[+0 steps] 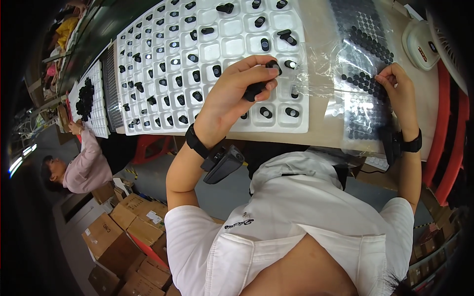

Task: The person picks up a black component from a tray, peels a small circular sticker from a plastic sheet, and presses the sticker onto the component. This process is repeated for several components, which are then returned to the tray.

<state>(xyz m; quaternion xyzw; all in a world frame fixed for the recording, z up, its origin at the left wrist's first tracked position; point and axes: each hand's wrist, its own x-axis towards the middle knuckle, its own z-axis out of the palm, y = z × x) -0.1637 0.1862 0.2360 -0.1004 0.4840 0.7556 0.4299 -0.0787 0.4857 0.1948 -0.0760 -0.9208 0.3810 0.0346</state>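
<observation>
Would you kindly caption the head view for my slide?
Left hand holds black parts; right hand at black discs.

Wht short-slv shirt (306,212), w/ open wide collar (229,264), stitched edges & sm. dk script mark (239,223) on left chest. Left hand (236,88) bare; blk strap (196,141) at wrist w/ chunky angular blk device (224,165). Right hand (399,88) also bare, w/ matching blk wristband (413,142) & dk unit (391,146).
</observation>
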